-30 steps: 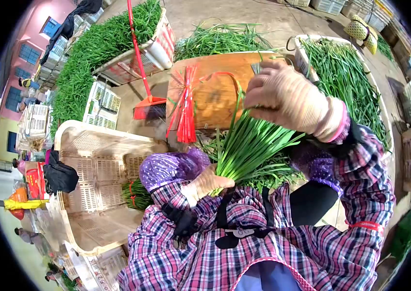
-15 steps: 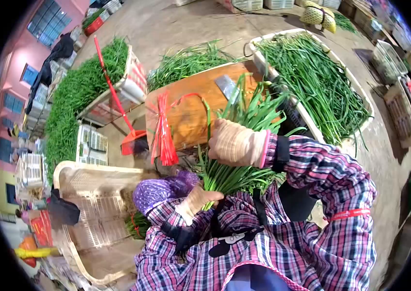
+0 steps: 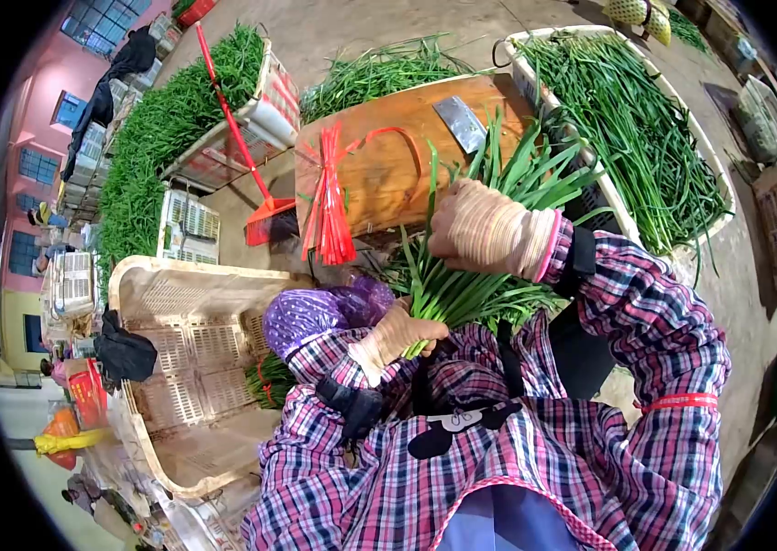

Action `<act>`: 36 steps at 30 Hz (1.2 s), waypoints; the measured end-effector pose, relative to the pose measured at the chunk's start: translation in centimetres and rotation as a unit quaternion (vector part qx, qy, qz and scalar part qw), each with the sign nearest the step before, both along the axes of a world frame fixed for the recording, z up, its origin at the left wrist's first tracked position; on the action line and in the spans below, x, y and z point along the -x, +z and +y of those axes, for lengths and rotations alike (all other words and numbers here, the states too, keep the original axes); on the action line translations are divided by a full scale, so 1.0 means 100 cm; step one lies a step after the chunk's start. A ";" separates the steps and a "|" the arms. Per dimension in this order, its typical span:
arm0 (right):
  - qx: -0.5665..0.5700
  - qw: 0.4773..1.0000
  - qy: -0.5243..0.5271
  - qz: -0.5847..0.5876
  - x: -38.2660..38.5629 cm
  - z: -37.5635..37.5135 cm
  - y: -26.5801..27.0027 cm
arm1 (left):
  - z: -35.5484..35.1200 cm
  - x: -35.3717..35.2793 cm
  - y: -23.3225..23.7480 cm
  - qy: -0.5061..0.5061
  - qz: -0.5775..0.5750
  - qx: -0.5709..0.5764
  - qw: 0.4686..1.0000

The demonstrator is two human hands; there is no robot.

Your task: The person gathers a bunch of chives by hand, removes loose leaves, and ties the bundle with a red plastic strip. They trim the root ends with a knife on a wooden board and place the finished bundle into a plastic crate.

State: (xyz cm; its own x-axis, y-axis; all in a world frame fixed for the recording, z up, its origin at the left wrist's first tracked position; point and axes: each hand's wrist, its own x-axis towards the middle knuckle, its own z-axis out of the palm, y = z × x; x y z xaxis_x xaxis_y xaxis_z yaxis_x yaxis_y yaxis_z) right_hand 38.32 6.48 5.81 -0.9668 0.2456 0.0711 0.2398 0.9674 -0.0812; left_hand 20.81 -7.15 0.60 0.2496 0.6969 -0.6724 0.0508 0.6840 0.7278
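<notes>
Wrapped round the lower stems of a bunch of long green leaves [image 3: 451, 298] is my left hand [image 3: 402, 337], close to my chest. My right hand [image 3: 489, 230], in a tan glove, has its fingers curled at the upper part of the same bunch; what its fingertips hold is hidden. Leaf tips spread past it toward the wooden board [image 3: 379, 184]. On that board lie a bundle of red ties [image 3: 329, 207] and a flat metal blade [image 3: 461, 124].
An open plastic crate [image 3: 195, 358] holding a tied green bundle [image 3: 269, 378] stands at the left. Crates heaped with greens [image 3: 627, 138] flank the board. A red-handled dustpan [image 3: 269, 220] is left of the board. People are in the far left background.
The view has shifted, so the surroundings sit higher and a little to the right. Both hands stay on the bunch, with little visible change in their grip.
</notes>
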 end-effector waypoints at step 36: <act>-0.064 0.897 -0.354 0.256 -0.150 -0.065 0.041 | 0.018 0.050 -0.079 -0.070 -0.207 -0.070 0.973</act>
